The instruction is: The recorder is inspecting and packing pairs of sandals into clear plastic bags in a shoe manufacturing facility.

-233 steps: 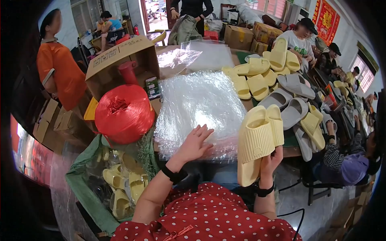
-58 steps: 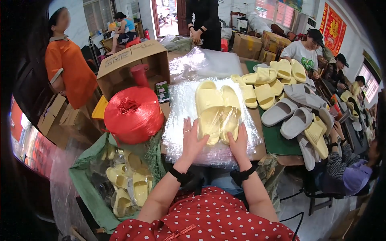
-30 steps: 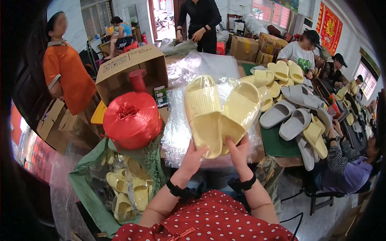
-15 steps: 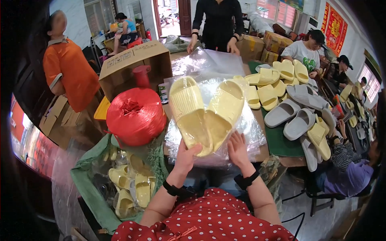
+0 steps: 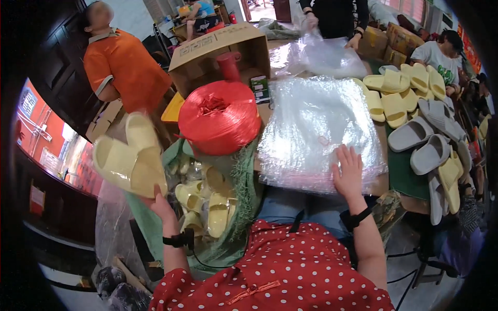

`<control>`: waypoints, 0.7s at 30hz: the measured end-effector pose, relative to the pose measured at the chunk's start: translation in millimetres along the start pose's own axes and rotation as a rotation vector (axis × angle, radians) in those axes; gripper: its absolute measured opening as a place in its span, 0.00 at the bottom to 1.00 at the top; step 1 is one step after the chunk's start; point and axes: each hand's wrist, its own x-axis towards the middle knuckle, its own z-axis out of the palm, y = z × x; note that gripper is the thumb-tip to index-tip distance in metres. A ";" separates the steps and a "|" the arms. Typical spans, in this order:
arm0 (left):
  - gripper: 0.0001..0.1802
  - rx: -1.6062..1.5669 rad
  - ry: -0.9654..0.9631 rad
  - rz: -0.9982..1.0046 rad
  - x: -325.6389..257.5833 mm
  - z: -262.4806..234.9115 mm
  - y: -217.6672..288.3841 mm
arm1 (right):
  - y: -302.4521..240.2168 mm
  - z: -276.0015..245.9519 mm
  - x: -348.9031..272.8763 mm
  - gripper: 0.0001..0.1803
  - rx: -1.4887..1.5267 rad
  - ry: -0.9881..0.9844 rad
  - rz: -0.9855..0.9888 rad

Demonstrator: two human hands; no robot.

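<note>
My left hand (image 5: pixel 165 207) is out to the left, gripping the heel end of a pair of yellow slippers (image 5: pixel 132 158) in a clear plastic bag. The pair hangs in the air by the far left edge of a green woven sack (image 5: pixel 142 207). Inside the sack lie several bagged yellow slippers (image 5: pixel 218 215). On the table, my right hand (image 5: pixel 348 173) rests with fingers spread on the near right part of a stack of clear plastic bags (image 5: pixel 316 124).
A large red roll of plastic twine (image 5: pixel 220 116) and a cardboard box (image 5: pixel 223 44) stand left of the bags. Loose yellow slippers (image 5: pixel 397 106) and grey slippers (image 5: pixel 412 133) pile up at right. A person in orange (image 5: pixel 124 67) stands at left; another in black (image 5: pixel 337 18) handles plastic bags across the table.
My left hand has carried the bagged yellow slippers from above the bag stack to the left, beyond the sack. My right hand now lies on the stack. The view has turned left.
</note>
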 end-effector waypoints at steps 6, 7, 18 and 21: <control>0.31 0.286 -0.186 -0.513 -54.0 -67.6 -82.8 | 0.5 1.3 -1.1 0.27 -0.030 0.025 -0.013; 0.28 0.190 -0.279 -0.592 -64.7 -62.4 -91.9 | -0.8 2.2 -1.0 0.27 -0.035 0.025 -0.012; 0.19 0.233 -0.676 -0.957 -83.9 74.7 -261.1 | -5.6 -6.9 -2.8 0.26 -0.042 0.029 0.006; 0.25 0.080 -0.633 -0.886 -38.7 17.3 -334.8 | -18.0 2.2 6.6 0.27 0.058 0.034 -0.039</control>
